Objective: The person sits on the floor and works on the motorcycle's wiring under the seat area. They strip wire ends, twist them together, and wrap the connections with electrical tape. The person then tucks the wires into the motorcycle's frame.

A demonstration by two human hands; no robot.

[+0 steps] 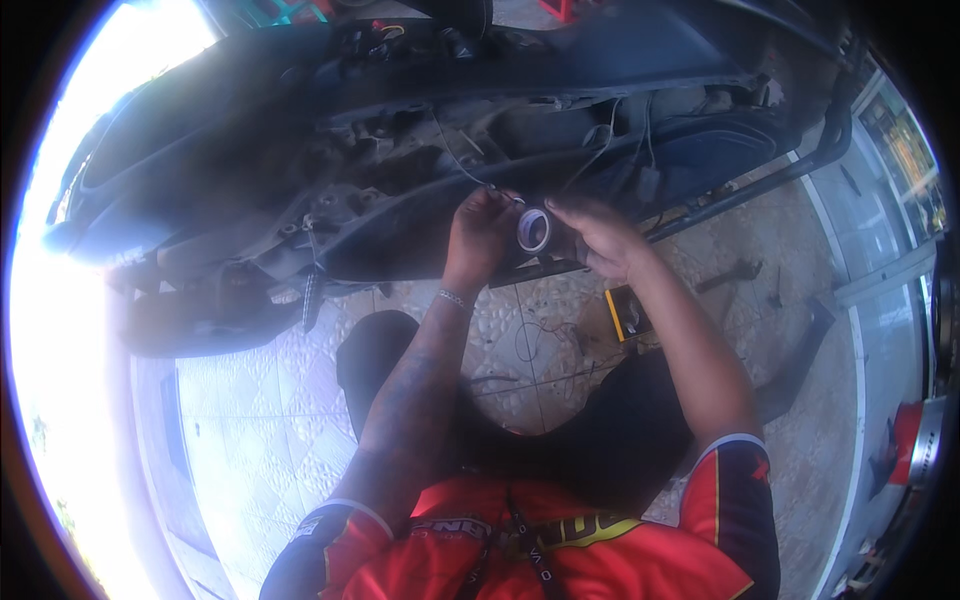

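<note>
One wire (457,156) is pinched in my left hand (478,232); a tape roll (522,233) sits between it and my right hand (602,236), whose grip I cannot tell.

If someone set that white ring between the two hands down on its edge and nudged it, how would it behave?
The white ring would probably roll, given its round outline. It may be light for its size, since its dark middle looks hollow. It likely keeps its shape rather than flopping: no sag shows in its rim.
</note>
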